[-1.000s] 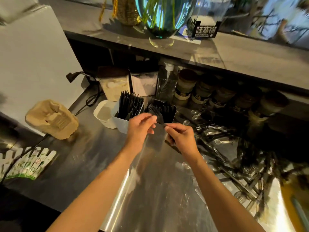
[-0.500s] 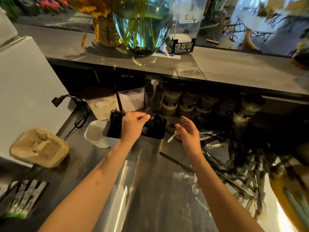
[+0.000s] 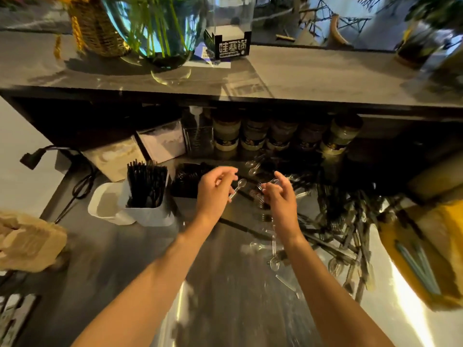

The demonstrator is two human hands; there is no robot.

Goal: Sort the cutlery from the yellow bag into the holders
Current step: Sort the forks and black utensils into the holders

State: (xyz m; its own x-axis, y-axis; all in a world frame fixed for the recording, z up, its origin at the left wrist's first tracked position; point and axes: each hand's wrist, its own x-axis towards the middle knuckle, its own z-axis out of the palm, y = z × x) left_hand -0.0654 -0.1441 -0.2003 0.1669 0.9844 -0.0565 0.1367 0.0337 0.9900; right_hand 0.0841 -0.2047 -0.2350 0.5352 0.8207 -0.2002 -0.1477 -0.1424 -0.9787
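Observation:
My left hand (image 3: 214,194) pinches the handle of a clear plastic spoon (image 3: 241,183), just right of a black holder (image 3: 185,182) filled with black cutlery. My right hand (image 3: 280,196) hovers close beside it with loosely curled fingers and nothing plainly in its grip; black forks (image 3: 259,190) lie by its fingertips. A white holder (image 3: 150,211) packed with black cutlery stands to the left, with an empty white holder (image 3: 105,205) beside it. A pile of black and clear cutlery (image 3: 340,236) is spread over the steel counter toward the yellow bag (image 3: 431,249) at the right.
Jars (image 3: 253,132) and clear tubs (image 3: 162,140) line the back under a dark shelf (image 3: 300,73). A cardboard cup carrier (image 3: 30,241) sits at the left, and a black cable (image 3: 82,181) runs behind the holders. Loose clear spoons (image 3: 274,261) lie near my right forearm.
The clear spoon my right hand held half a second ago is now held by my left hand. My left hand has moved right, away from the holders. The camera view has tilted up.

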